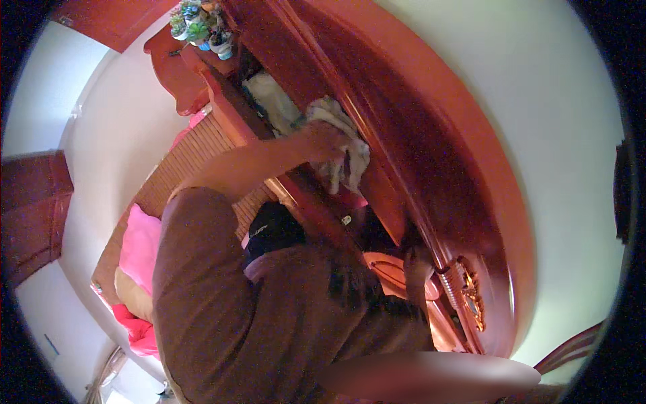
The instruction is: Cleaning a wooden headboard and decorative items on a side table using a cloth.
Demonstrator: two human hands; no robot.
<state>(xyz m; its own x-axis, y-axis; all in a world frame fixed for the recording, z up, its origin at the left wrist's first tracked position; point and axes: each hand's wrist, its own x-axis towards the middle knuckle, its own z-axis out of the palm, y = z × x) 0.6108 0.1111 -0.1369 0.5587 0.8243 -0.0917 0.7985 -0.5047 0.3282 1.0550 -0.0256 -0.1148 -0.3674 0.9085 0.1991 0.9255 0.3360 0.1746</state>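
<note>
My left hand (pixel 328 144) is closed around a crumpled pale cloth (pixel 356 161), over an open compartment in a red-brown wooden headboard (pixel 424 166). A wooden panel (pixel 287 60) stands raised along the compartment's far side. Inside, a folded pale fabric item (pixel 275 101) lies beyond the cloth, and something pink (pixel 353 199) shows below it. My right hand (pixel 418 267) is up by the panel's near lower corner, close to the headboard rail. Shadow and blur hide its fingers, so its grip is unclear.
Small potted succulents (pixel 199 28) crowd a wooden bedside stand (pixel 179 70). A slatted mat (pixel 181 151) covers the bed, with a pink pillow (pixel 140 245) on it. A dark cloth item (pixel 275 224) lies by my body. Gilt ornament (pixel 472 298) decorates the headboard.
</note>
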